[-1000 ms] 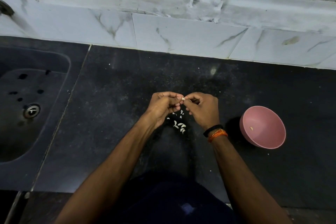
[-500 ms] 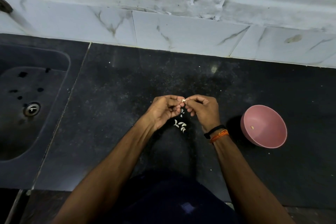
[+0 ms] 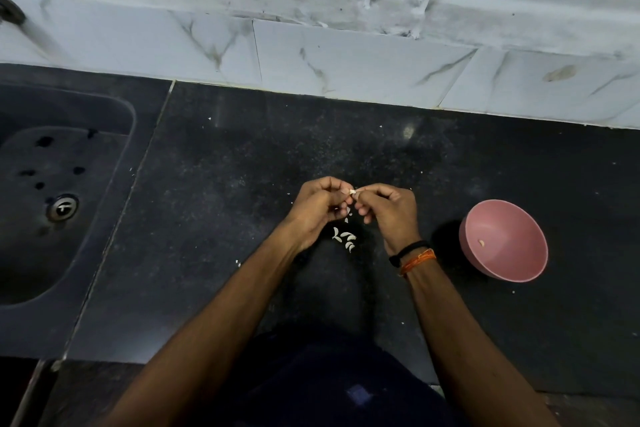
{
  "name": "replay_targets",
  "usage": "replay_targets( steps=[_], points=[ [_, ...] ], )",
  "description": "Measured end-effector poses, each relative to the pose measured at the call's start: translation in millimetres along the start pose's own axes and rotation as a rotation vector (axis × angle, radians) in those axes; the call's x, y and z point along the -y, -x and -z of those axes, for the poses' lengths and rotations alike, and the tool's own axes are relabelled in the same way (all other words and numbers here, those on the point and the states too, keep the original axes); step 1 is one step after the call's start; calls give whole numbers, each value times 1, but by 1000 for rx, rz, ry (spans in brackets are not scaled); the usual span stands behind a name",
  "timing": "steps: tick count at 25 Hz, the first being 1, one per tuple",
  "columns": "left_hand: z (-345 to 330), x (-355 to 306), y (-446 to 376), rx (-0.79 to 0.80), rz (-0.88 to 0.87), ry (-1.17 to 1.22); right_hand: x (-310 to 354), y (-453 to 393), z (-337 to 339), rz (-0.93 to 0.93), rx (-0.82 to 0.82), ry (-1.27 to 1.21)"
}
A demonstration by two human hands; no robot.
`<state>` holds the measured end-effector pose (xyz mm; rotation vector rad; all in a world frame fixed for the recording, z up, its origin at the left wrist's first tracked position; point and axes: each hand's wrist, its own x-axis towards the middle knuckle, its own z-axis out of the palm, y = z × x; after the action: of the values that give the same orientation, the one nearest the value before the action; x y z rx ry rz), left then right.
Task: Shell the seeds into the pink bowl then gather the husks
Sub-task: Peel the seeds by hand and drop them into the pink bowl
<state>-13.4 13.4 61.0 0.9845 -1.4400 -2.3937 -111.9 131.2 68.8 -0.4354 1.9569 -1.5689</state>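
Over the black counter, my left hand point(image 3: 320, 206) and my right hand point(image 3: 389, 210) meet fingertip to fingertip and pinch one small white seed point(image 3: 352, 191) between them. Just below the hands a small pile of white husks point(image 3: 344, 239) lies on the counter. The pink bowl point(image 3: 519, 265) stands to the right of my right wrist, tilted toward me, with one shelled kernel point(image 3: 481, 242) inside.
A dark sink point(image 3: 52, 201) with a metal drain is set into the counter at the left. A white marble-tiled wall point(image 3: 346, 55) runs along the back. Tiny white specks are scattered over the counter point(image 3: 225, 184).
Both hands stay pinched on the seed, with only slight finger movement. The view has shifted a little.
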Motion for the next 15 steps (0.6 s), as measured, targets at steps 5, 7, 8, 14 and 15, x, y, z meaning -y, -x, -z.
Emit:
replay_targets(
  steps=[5, 7, 8, 14, 15],
  points=[
    [12, 0, -5, -22, -389, -564, 4, 0, 4, 9, 22, 65],
    [15, -3, -5, 19, -408, -549, 4, 0, 5, 0, 48, 21],
    [16, -3, -6, 35, -413, -521, 4, 0, 4, -13, 48, -11],
    [9, 3, -7, 58, -390, -310, 8, 0, 4, -121, 52, -176],
    [7, 2, -6, 61, -382, -286, 9, 0, 4, -137, 58, -194]
  ],
)
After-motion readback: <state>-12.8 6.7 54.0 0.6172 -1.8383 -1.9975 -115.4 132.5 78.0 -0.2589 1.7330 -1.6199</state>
